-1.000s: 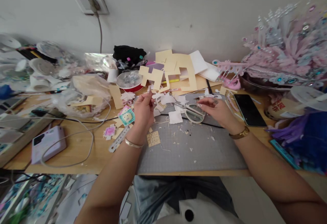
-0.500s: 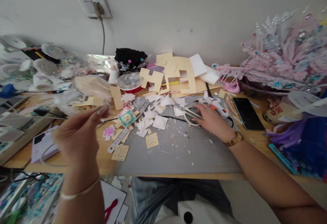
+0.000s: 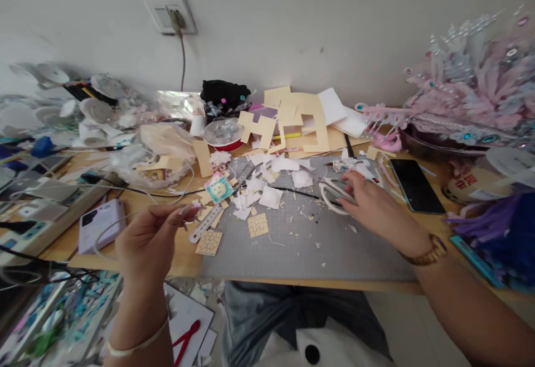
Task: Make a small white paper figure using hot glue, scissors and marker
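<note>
My left hand [image 3: 148, 240] is raised over the desk's front left edge, fingertips pinched together on something too small to make out. My right hand [image 3: 371, 206] rests on the grey cutting mat [image 3: 301, 244], its fingers wrapped round the white-handled scissors [image 3: 332, 193]. White and tan paper scraps [image 3: 267, 188] litter the mat's far half. Two small tan dotted squares [image 3: 257, 225] lie between my hands, beside a metal ruler [image 3: 211, 219] and a square sticker with a face [image 3: 219, 187].
Tan card offcuts [image 3: 292, 116] are piled at the back wall. A black phone [image 3: 416, 184] lies right of the mat, a pink feathered headpiece [image 3: 472, 93] behind it. A lilac device [image 3: 100, 225] with a cable, plastic bags [image 3: 154, 149] and tape rolls crowd the left.
My left hand has swung from the mat's middle out to the left and down toward me. My right hand has closed over the scissors. The view has shifted left.
</note>
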The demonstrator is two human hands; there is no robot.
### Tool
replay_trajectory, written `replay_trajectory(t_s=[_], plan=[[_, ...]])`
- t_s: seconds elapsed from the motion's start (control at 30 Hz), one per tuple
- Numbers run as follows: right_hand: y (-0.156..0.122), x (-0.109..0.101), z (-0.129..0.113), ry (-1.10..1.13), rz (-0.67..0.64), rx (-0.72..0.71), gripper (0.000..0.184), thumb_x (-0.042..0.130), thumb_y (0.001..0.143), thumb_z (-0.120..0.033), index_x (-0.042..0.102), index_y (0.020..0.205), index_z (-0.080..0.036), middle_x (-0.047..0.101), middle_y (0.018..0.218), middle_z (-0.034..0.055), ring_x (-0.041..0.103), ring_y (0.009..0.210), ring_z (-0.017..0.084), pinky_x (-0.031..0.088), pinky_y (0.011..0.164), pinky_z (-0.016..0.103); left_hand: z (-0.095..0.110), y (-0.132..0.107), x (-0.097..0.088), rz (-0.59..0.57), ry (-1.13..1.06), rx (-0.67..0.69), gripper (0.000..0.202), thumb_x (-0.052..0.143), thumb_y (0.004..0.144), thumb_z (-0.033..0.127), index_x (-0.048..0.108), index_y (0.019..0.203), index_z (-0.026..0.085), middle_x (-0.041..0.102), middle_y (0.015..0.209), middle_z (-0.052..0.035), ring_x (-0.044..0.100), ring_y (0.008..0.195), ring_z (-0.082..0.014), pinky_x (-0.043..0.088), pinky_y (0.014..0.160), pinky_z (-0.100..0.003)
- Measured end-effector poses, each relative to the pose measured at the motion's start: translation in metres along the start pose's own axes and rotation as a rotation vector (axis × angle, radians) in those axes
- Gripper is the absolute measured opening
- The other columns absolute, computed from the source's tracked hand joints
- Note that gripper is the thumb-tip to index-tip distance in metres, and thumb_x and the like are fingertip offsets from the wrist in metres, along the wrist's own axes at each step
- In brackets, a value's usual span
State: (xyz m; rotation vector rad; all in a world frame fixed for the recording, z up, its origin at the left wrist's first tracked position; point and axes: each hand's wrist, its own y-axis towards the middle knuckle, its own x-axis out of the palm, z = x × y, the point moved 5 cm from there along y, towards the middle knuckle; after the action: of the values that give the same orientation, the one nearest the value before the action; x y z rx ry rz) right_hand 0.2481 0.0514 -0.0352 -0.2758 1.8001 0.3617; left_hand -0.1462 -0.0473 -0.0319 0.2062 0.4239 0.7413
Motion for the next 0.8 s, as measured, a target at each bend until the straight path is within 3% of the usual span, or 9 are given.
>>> replay_trajectory(t_s=[0.2,0.33,0.4,0.5,0.57,0.67,0.8], plan=[[-0.051,0.004,0.023,-0.035,0.074,0.069,0.029,0.053,0.085,-0.033,0.055,0.109,-0.017,0.071,0.09,0.0135,0.069,0.08,0.032,0.051,0.069,0.04,0.052,-0.005,0.024,-0.133,-0.106,0.198,0.009,0.076,0.074,0.022,0.069,0.08,0.021,0.077,0.072,-0.0012,0.075,0.066,-0.0182,0.061,0.061,-0.026],[-0.063,0.006,0.027,-0.108,0.065,0.087,0.02,0.053,0.088,-0.032,0.059,0.101,-0.018,0.069,0.09,0.0131,0.068,0.083,0.031,0.052,0.072,0.041,0.086,-0.007,0.044,-0.271,-0.114,0.35,0.018,0.07,0.083,0.019,0.071,0.1,0.025,0.079,0.083,0.0,0.075,0.076,-0.0148,0.061,0.07,-0.023],[-0.062,-0.004,0.019,-0.166,0.078,0.048,0.019,0.056,0.088,-0.035,0.062,0.097,-0.019,0.068,0.097,0.0149,0.065,0.092,0.034,0.051,0.08,0.045,0.099,-0.008,0.051,-0.292,-0.047,0.446,0.018,0.071,0.084,0.019,0.075,0.099,0.028,0.079,0.087,0.0012,0.075,0.078,-0.0128,0.059,0.072,-0.02],[-0.05,-0.022,-0.005,-0.19,0.134,-0.026,0.026,0.064,0.087,-0.039,0.066,0.103,-0.019,0.065,0.11,0.017,0.06,0.105,0.037,0.047,0.091,0.051,0.116,-0.009,0.056,-0.249,0.0,0.557,0.015,0.08,0.077,0.021,0.078,0.087,0.031,0.078,0.081,0.0055,0.072,0.072,-0.0106,0.055,0.066,-0.018],[-0.031,-0.023,-0.032,-0.081,0.095,-0.143,0.026,0.066,0.088,-0.036,0.067,0.109,-0.02,0.065,0.114,0.0135,0.06,0.107,0.033,0.047,0.094,0.048,0.126,-0.009,0.057,-0.203,-0.006,0.598,0.014,0.085,0.072,0.022,0.079,0.08,0.031,0.077,0.074,0.0071,0.07,0.064,-0.0095,0.051,0.057,-0.018],[0.007,-0.005,-0.078,0.049,-0.017,-0.32,0.034,0.074,0.085,-0.037,0.067,0.112,-0.018,0.065,0.116,0.0119,0.059,0.109,0.029,0.047,0.095,0.043,0.139,-0.009,0.061,-0.175,-0.021,0.624,0.012,0.087,0.068,0.024,0.078,0.074,0.029,0.074,0.066,0.0069,0.064,0.054,-0.0086,0.047,0.05,-0.02],[0.055,0.035,-0.117,-0.021,-0.089,-0.348,0.063,0.078,0.076,-0.057,0.064,0.114,-0.009,0.064,0.115,0.0188,0.056,0.112,0.033,0.046,0.095,0.043,0.148,-0.01,0.064,-0.206,-0.007,0.604,0.008,0.084,0.073,0.029,0.077,0.075,0.027,0.074,0.067,0.0045,0.065,0.057,-0.011,0.048,0.054,-0.022]])
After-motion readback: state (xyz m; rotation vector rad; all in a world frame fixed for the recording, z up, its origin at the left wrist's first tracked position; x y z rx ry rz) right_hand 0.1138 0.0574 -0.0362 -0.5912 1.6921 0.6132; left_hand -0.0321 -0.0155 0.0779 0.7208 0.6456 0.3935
